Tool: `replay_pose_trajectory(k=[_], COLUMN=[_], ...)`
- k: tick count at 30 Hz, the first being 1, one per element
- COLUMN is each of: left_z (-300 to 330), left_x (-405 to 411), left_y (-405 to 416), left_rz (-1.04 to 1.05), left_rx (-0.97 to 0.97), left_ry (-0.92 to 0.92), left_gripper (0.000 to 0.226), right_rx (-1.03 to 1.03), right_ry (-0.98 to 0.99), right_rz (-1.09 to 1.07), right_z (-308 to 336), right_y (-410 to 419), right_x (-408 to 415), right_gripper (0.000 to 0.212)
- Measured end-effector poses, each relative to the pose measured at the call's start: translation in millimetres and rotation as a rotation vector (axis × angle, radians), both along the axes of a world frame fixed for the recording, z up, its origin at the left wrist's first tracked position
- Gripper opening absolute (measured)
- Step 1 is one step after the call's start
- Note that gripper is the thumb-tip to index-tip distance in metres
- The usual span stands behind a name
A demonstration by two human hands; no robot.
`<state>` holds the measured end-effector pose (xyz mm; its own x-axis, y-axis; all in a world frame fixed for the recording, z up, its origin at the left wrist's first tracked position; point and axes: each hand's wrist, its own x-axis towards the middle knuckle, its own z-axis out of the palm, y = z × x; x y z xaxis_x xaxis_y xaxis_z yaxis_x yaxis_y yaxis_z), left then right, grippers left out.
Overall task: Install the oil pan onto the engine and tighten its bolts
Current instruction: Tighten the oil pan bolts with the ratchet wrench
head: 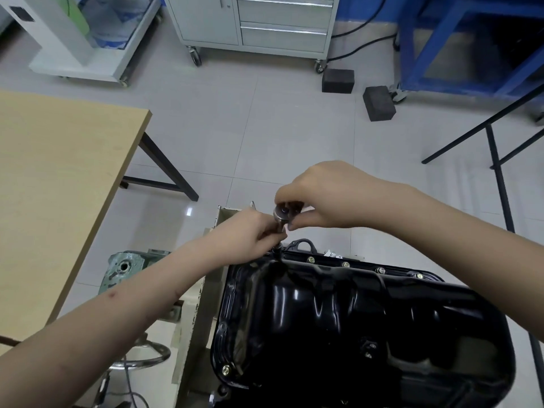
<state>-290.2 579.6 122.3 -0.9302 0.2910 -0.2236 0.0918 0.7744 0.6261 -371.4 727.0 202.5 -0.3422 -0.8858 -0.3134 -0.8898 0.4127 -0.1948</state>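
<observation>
Hands: left hand (253, 231) and right hand (321, 195) both pinch 1 silver ratchet tool (281, 216) over the glossy black steel oil pan (338, 319). 5 brass-coloured flange bolts (346, 264) countable; tool tip hidden.

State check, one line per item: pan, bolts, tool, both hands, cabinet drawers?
Oil pan: seated on engine.
Flange bolts: several in place along far edge.
Ratchet: upright on far-left corner bolt.
Left hand: grips the shaft.
Right hand: pinches the head.
Cabinet drawers: closed.
</observation>
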Motion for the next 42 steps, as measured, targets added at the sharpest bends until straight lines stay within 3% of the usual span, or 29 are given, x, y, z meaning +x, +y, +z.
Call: replay_pose_trajectory(k=[4, 7, 10, 16, 20, 23, 25, 28, 32, 36, 39, 42], left_z=[-2.6, -9.9, -23.5, -34.2, -34.0, -32.5, -32.3, -33.3, -31.5, -28.7, -22.8, -14.8], left_x=[-1.4, -0.4, 5.3, 5.8, 5.8, 1.3, -1.1, -0.7, 2.1, -3.4, -6.6, -6.7], left_y=[-7.2, -14.2, -13.3, -2.0, -1.5, -4.1, -3.7, -1.3, -0.1, 0.0, -1.8, -4.3], left_rz=[-0.087, -0.023, -0.022, 0.025, -0.045, -0.114, -0.127, -0.077, -0.061, -0.092, -0.12, -0.033], left_rx=[0.033, 0.059, 0.035, 0.039, -0.03, -0.067, -0.083, -0.086, -0.031, -0.065, -0.084, -0.042], left_ry=[-0.048, -0.132, -0.236, -0.167, -0.11, -0.145, -0.165, -0.156, -0.168, -0.272, -0.312, -0.223], left_gripper=[0.024, 0.025, 0.017, 0.026, 0.027, 0.027, 0.028, 0.032, 0.029, 0.037, 0.039, 0.036], right_rx=[-0.031, -0.002, -0.02, -0.034, -0.022, -0.018, 0.004, 0.027, -0.044, -0.036, -0.003, 0.019], right_ry=[-0.019, 0.108, 0.108, 0.101, -0.113, -0.218, -0.099, 0.077, 0.03, -0.153, -0.024, 0.122], right_rz=[0.083, -0.04, -0.122, -0.113, -0.033, -0.007, -0.024, -0.097, -0.104, 0.012, -0.028, -0.098], right_z=[0.8, -1.3, -7.0, -4.7, -2.7, -1.0, 1.7, -0.4, -3.7, 2.7, 1.9, -3.1], right_y=[0.5, -3.3, -2.7, -4.2, -1.3, 0.9, -1.2, -5.6, -5.8, -4.0, -7.7, -7.6], right_x=[-1.1, 2.2, 7.2, 7.6, 0.3, -4.8, -3.0, 7.4, 14.5, 4.8, 3.5, 5.8], right_gripper=[0.026, 0.037, 0.043, 0.039, 0.016, 0.023, 0.023, 0.042, 0.031, 0.022, 0.026, 0.038])
